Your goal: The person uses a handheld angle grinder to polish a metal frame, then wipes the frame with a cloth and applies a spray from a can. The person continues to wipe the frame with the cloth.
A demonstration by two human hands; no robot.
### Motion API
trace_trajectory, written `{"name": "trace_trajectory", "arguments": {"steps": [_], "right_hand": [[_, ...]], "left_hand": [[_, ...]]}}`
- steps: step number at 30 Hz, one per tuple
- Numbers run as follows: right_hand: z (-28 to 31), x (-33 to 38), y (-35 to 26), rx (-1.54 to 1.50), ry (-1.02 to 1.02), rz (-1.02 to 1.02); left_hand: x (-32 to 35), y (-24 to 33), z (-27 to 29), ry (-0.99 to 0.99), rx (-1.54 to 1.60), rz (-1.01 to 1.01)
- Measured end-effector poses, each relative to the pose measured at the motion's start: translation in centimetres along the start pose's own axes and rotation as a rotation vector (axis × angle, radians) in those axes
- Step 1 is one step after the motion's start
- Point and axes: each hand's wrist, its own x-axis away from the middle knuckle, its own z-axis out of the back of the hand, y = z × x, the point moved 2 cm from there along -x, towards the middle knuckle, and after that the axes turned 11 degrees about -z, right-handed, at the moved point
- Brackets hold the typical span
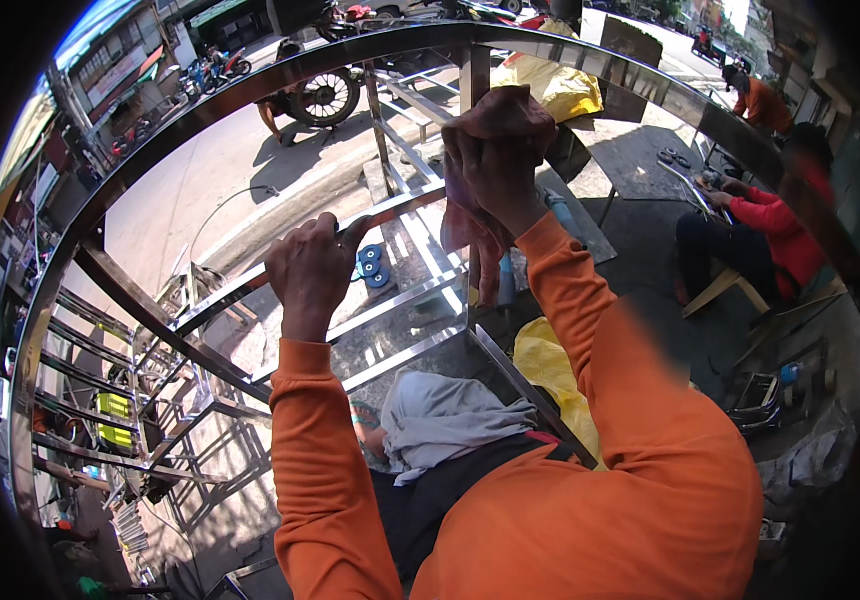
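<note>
My left hand (310,268) is closed around a shiny metal bar (408,204) of a large metal frame, its thumb lying along the bar. My right hand (503,168) is raised higher and grips a dull reddish rag (463,222). The rag is bunched over the fingers and hangs below the hand, against an upright post (474,75) of the frame. A curved, polished rail (250,76) of the frame arches beyond both hands. Behind the bar, blue discs (374,266) lie on a grey surface. The fingertips of my right hand are partly hidden by the rag.
A light grey cloth (450,415) lies just below the frame. Yellow sacking (553,380) is close by. At right, a seated person in red (795,225) handles metal; another in orange (765,103) is farther back. A motorcycle wheel (326,98) stands beyond the frame; barred metalwork (85,400) is at left.
</note>
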Motion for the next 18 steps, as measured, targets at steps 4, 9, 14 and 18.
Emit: {"name": "trace_trajectory", "arguments": {"steps": [4, 9, 14, 18], "right_hand": [[-3.3, -4.2, 1.9, 0.198, -0.157, -0.02], [-1.4, 1.1, 1.4, -0.043, -0.189, 0.003], [-1.0, 7.7, 2.5, -0.212, -0.515, -0.227], [-1.8, 4.7, 2.8, -0.215, -0.26, -0.119]], "left_hand": [[-0.1, -0.1, -0.4, -0.011, -0.01, -0.007], [-0.1, -0.3, -0.2, -0.038, 0.002, 0.036], [-0.2, -0.4, -0.1, -0.08, 0.051, 0.072], [-0.3, -0.4, 0.0, -0.095, 0.14, 0.09]]}}
